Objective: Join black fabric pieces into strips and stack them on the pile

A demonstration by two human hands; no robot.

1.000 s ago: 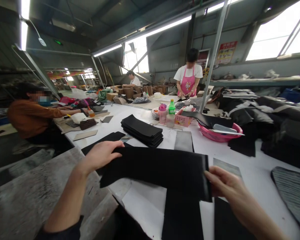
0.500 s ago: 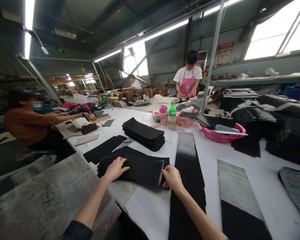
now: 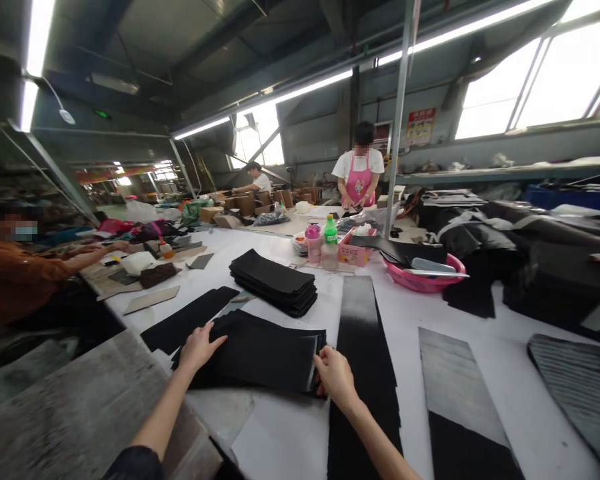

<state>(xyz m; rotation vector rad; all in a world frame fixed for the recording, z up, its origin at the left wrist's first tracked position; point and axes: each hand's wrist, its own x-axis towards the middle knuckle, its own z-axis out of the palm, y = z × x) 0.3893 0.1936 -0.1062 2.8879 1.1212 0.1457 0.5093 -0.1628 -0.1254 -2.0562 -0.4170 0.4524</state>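
Note:
A stack of black rectangular sheets [image 3: 270, 357] lies in front of me on the white-covered table, its edges not quite even. My right hand [image 3: 335, 375] is closed on the sheets' right end, thumb and fingers pinching the edge beside a shiny strip. At the other end, my left hand [image 3: 198, 348] rests on the upper left part, thumb spread away from the fingers. Just beyond is a thicker, neater pile of black pieces [image 3: 273, 280]. Long black strips [image 3: 363, 373] lie to the right of my right hand, their far end greyish and shiny.
Flat black pieces [image 3: 190, 320] lie left of the stack. A grey board [image 3: 80, 407] borders the table at lower left. Bottles [image 3: 330, 243] and a pink basin [image 3: 423, 280] stand farther back. A grey-and-black panel [image 3: 460, 393] lies right. Co-workers sit left and stand across the table.
My left hand has slid left along the sheets toward their left end. The right hand keeps its pinch on the right edge. The whole view has shifted slightly.

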